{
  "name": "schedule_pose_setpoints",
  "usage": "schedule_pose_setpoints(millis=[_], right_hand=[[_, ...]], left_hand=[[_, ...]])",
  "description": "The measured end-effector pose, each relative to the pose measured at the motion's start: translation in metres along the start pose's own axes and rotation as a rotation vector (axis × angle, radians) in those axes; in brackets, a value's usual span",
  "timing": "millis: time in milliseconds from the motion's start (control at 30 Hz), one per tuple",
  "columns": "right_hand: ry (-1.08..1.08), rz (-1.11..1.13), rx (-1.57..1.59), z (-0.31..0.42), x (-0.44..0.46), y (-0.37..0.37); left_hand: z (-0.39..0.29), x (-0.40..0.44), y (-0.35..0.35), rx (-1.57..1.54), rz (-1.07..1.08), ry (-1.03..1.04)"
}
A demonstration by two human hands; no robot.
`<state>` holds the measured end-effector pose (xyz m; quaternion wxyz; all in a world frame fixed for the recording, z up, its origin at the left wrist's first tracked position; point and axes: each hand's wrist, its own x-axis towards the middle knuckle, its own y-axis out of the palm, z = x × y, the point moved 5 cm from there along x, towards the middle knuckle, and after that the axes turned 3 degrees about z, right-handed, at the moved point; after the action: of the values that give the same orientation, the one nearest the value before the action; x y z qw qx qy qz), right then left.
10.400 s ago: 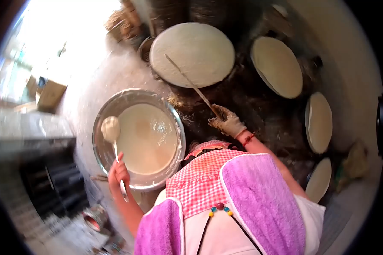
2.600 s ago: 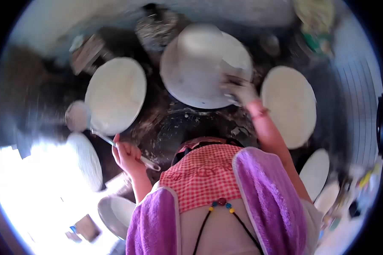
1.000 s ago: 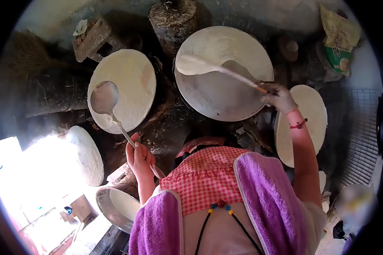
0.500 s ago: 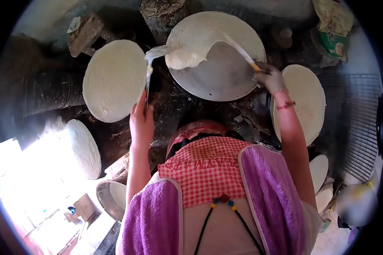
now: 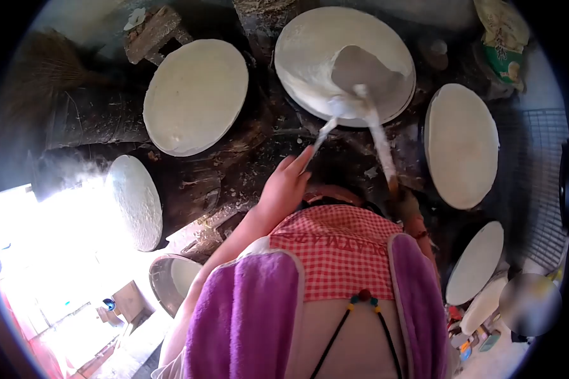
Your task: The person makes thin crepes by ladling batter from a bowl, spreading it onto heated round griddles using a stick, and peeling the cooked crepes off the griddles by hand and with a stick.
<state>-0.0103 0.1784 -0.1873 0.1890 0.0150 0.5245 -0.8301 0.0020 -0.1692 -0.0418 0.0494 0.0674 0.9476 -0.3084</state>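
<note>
My left hand is closed around the handle of a ladle, whose batter-smeared bowl is at the near edge of the large round griddle. White batter coats much of the griddle, around a bare grey patch right of its middle. In my right hand, low and in shadow close to my body, is a batter-coated stick-like spreader. The spreader's far end lies over the griddle's near side, beside the ladle bowl; motion blur hides whether they touch.
Round batter-covered pans stand at left, lower left, right and lower right. A metal pot sits at lower left. A wire rack and a green-and-white sack are along the right.
The ladle has moved right, from the griddle's left side to its near edge. My right hand has drawn the spreader down toward my body. Batter now covers more of the griddle; the view has shifted.
</note>
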Motion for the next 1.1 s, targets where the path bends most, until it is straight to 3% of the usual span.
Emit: schedule_pose_setpoints(millis=[67,100,167,200,233,267,300,333,367,400,467,533,600,700,800,833,867,900,933,1000,1067,1100], right_hand=[[0.544,-0.056,0.310,-0.007,-0.021,0.029],[0.557,-0.166,0.575,0.023,-0.020,0.016],[0.452,-0.285,0.990,0.096,-0.008,-0.023],[0.394,-0.284,1.123,0.126,0.007,-0.033],[0.329,-0.273,1.223,0.145,0.030,-0.034],[0.187,-0.287,1.234,0.145,0.061,-0.016],[0.180,-0.088,1.288,0.170,0.077,-0.011],[0.329,0.151,1.385,0.198,0.087,-0.001],[0.197,0.005,1.033,0.212,0.111,0.007],[0.298,0.223,1.359,0.242,0.118,0.017],[0.377,0.026,1.470,0.271,0.130,0.025],[0.471,0.082,1.593,0.271,0.118,0.039],[0.418,-0.005,1.658,0.252,0.084,0.042],[0.605,-0.079,1.427,0.192,0.031,0.037],[0.650,-0.080,1.201,0.142,0.013,-0.007],[0.807,0.005,1.153,0.129,0.012,-0.025],[0.779,0.043,1.369,0.101,0.014,-0.022],[0.754,-0.044,1.141,0.046,0.030,-0.017],[0.683,-0.050,0.772,0.051,0.040,-0.050],[0.598,-0.058,0.421,0.049,0.063,-0.076],[0.551,-0.234,0.527,0.018,0.088,-0.061],[0.467,-0.246,0.372,0.037,0.081,-0.067]], left_hand=[[0.016,0.025,0.001,0.032,0.084,0.050],[0.023,0.035,0.001,-0.111,0.022,0.159],[0.012,0.030,-0.013,-0.597,0.016,0.051],[-0.004,0.008,-0.033,-0.910,0.097,-0.186],[-0.010,-0.005,-0.048,-0.990,-0.006,-0.125],[-0.002,-0.016,-0.064,-0.923,-0.085,-0.056],[0.006,-0.028,-0.080,-0.851,-0.167,0.006],[0.019,-0.036,-0.089,-0.954,-0.237,-0.059],[0.033,-0.043,-0.097,-1.051,-0.298,-0.148],[0.050,-0.052,-0.104,-1.077,-0.345,-0.183],[0.079,-0.077,-0.114,-1.100,-0.491,-0.235],[0.108,-0.106,-0.124,-1.063,-0.565,-0.277],[0.124,-0.126,-0.127,-1.050,-0.590,-0.355],[0.140,-0.146,-0.130,-1.041,-0.619,-0.346],[0.141,-0.144,-0.129,-1.074,-0.602,-0.308],[0.137,-0.140,-0.129,-1.103,-0.587,-0.266],[0.127,-0.136,-0.127,-1.103,-0.571,-0.251],[0.115,-0.132,-0.126,-1.099,-0.607,-0.256],[0.104,-0.130,-0.125,-1.093,-0.650,-0.261],[0.085,-0.127,-0.119,-1.098,-0.648,-0.223],[0.074,-0.121,-0.111,-1.126,-0.664,-0.213],[0.071,-0.118,-0.107,-1.133,-0.653,-0.216]])
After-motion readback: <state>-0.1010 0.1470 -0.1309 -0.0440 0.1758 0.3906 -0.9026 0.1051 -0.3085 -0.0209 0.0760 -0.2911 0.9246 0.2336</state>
